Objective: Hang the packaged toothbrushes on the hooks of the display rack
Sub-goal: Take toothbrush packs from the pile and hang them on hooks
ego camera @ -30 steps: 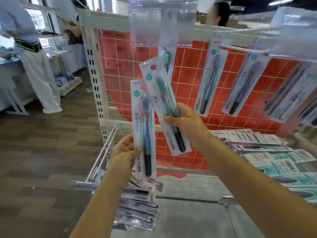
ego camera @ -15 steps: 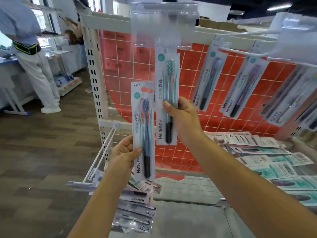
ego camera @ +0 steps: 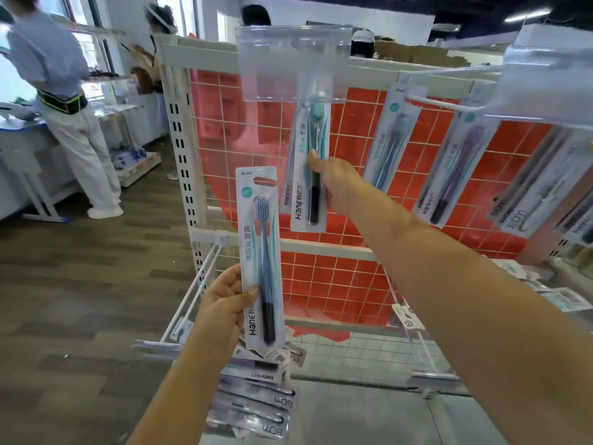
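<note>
My right hand [ego camera: 333, 178] pinches a packaged teal toothbrush [ego camera: 306, 200] held upright; its top is hidden behind the clear label holder [ego camera: 292, 62] at the end of an upper hook on the display rack [ego camera: 183, 149]. My left hand [ego camera: 224, 303] grips the lower part of a packaged blue toothbrush [ego camera: 261, 258], upright, lower and nearer to me. Two more packaged toothbrushes [ego camera: 390, 146] [ego camera: 455, 171] hang from the upper hook [ego camera: 446, 102] to the right.
Several packs [ego camera: 256, 399] hang on a lower hook below my left hand. More packs [ego camera: 542, 187] hang at far right behind another clear label holder [ego camera: 545, 88]. Red tiled wall [ego camera: 340, 274] behind the wire grid. A person [ego camera: 64, 104] stands at a desk far left.
My right hand lifted the teal pack from tilted to upright and moved it up toward the upper hook. My left hand keeps the blue pack roughly where it was.
</note>
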### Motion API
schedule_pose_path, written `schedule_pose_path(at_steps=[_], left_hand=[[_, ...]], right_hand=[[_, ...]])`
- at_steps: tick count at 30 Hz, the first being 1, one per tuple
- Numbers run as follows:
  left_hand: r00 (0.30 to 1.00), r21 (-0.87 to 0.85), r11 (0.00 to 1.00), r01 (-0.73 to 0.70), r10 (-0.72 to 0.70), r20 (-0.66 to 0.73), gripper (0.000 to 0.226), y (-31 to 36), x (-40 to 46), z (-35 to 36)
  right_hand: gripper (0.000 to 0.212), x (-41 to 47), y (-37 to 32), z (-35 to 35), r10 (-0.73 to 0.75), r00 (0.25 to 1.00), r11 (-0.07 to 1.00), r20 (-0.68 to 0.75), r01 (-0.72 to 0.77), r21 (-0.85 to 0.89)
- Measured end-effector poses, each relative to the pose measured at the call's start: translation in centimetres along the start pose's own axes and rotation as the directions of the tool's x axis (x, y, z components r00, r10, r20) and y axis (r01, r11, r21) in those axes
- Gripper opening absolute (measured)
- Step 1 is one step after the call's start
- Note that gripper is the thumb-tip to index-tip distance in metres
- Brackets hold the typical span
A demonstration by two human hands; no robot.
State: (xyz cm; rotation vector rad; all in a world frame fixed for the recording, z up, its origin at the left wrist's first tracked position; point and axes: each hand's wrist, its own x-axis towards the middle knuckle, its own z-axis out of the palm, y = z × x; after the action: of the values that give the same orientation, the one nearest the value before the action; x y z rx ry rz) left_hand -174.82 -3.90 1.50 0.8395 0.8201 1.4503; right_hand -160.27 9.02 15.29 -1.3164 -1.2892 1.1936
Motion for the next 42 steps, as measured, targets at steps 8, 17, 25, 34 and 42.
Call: schedule_pose_path(at_steps=[8,17,25,34,42], left_hand=[[1.0,0.059,0.998,0.011,-0.012,0.006,0.034,0.1,-0.6,0.9],[0.999,0.076,0.996,0.043,-0.044,0.018,0.032,-1.3,-0.7,4.0],[1.0,0.13,0.992,0.008,-0.008,-0.004,0.029,-2.3,-0.5,6.8],[0.98,0.546,0.814,-0.196,0.178,0.088,0.018,-2.2,-0.1,7.5],[0.87,0.908,-0.019,-0.418,0.278,0.406,0.022,-2.9,0.1,5.8]], right_hand=[[0.101,-0.8,3.6,-3.6,0.184,0.983,0.954,0.008,-0.177,-0.244],[0.033,-5.3,9.0,-5.8,0.022,0.999,0.942,0.049,-0.004,-0.337],[0.009,-11.5,8.8,-4.5,-0.174,0.961,0.98,0.215,0.191,-0.059],[0.022,-11.2,8.1,-5.4,-0.334,0.94,0.93,0.069,0.341,-0.136],[0.028,-8.5,4.3,-8.4,-0.519,0.845,0.844,-0.131,0.482,-0.234]])
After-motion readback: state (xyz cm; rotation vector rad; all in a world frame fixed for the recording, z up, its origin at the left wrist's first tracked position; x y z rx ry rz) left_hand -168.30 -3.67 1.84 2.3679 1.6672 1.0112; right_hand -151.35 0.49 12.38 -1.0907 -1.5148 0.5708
